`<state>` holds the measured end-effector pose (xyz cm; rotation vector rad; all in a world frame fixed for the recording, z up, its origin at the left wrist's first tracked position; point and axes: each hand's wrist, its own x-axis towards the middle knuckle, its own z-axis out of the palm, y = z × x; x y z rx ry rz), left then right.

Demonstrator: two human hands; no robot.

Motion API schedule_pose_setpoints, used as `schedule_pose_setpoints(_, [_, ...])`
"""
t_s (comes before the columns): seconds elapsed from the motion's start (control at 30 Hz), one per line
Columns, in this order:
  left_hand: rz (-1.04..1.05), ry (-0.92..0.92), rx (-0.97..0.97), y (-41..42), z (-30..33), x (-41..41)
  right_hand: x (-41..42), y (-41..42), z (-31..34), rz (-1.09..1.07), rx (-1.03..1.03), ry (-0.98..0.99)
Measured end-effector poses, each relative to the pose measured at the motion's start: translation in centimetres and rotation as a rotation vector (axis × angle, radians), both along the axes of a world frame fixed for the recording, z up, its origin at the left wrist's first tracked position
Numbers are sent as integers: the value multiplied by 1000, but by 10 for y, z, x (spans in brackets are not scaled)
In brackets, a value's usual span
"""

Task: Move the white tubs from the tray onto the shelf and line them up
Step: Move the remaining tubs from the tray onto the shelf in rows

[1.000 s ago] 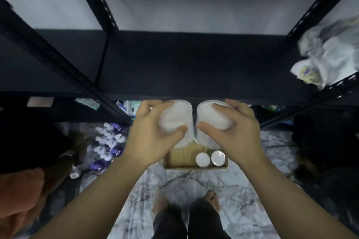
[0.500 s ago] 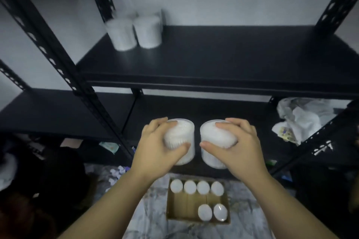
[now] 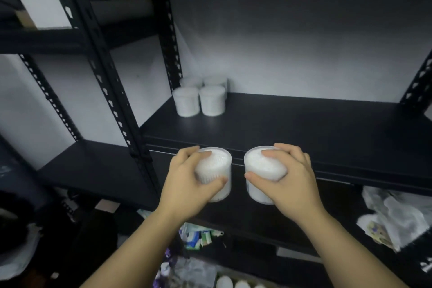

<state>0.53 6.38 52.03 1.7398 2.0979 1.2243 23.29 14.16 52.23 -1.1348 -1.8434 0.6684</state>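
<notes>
White tubs show in three places in the head view. At the bottom edge, the tops of a few tubs (image 3: 224,282) are cut off by the frame, so the tray under them cannot be made out. Four tubs (image 3: 199,97) stand in a tight two-by-two cluster at the back left corner of the black shelf (image 3: 304,124), the rear pair half hidden by the front pair and blurred. A perforated black upright (image 3: 105,77) crosses the left foreground. Crumpled white bags (image 3: 395,215) lie on the lower shelf at right, and small coloured packets (image 3: 196,238) lie below, hard to read. The left hand (image 3: 187,184) grips one tub (image 3: 218,170) from the side, and the right hand (image 3: 289,180) grips another tub (image 3: 259,170); both tubs are upright, near each other but apart, in front of the shelf's front edge.
</notes>
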Motion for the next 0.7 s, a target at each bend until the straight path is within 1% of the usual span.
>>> schedule_pose_setpoints(0.23, [54, -14, 105, 37, 31, -51, -45, 35, 22, 39, 33, -33])
schedule_pose_setpoints(0.33, [57, -15, 113, 53, 36, -75, -69, 52, 28, 26, 37, -50])
schedule_pose_setpoints(0.53, [50, 19, 90, 89, 30, -125, -126, 83, 28, 20, 34, -83])
schedule_pose_setpoints(0.7, [13, -15, 76, 112, 16, -154, -164, 102, 20, 6, 10, -93])
